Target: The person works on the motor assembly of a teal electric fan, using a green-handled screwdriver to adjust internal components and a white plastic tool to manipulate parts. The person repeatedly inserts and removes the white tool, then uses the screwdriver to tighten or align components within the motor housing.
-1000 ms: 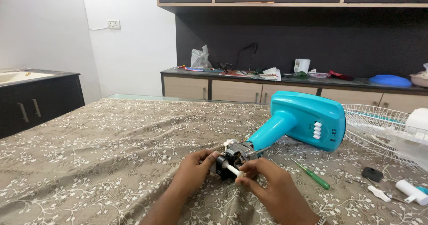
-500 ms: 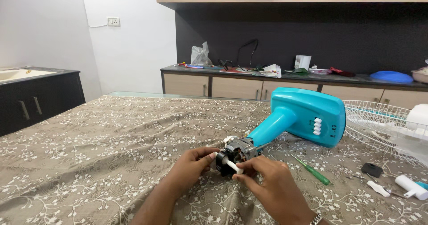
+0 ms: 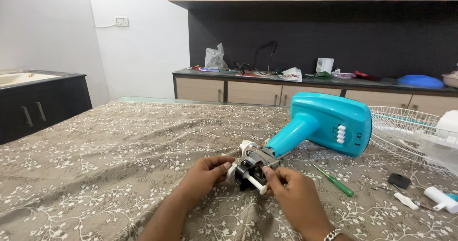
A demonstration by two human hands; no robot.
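Note:
A turquoise fan stand (image 3: 329, 124) lies on its side on a bed covered with a brown floral sheet (image 3: 119, 155). At the end of its neck sits a bare fan motor (image 3: 252, 168) with white plastic parts. My left hand (image 3: 204, 174) pinches the white piece on the motor's left side. My right hand (image 3: 293, 195) grips the motor's right side, fingers on a white bar at its front. Both hands rest low on the sheet.
A green-handled screwdriver (image 3: 336, 181) lies right of the motor. A white wire fan guard (image 3: 412, 131) lies at the far right, with small black and white parts (image 3: 405, 191) near it. A cluttered counter (image 3: 305, 76) runs along the back wall; a dark cabinet (image 3: 43, 102) stands left.
My hands have stayed on the motor with only small finger shifts. The view has moved slightly, so the fan and hands sit a little lower in frame.

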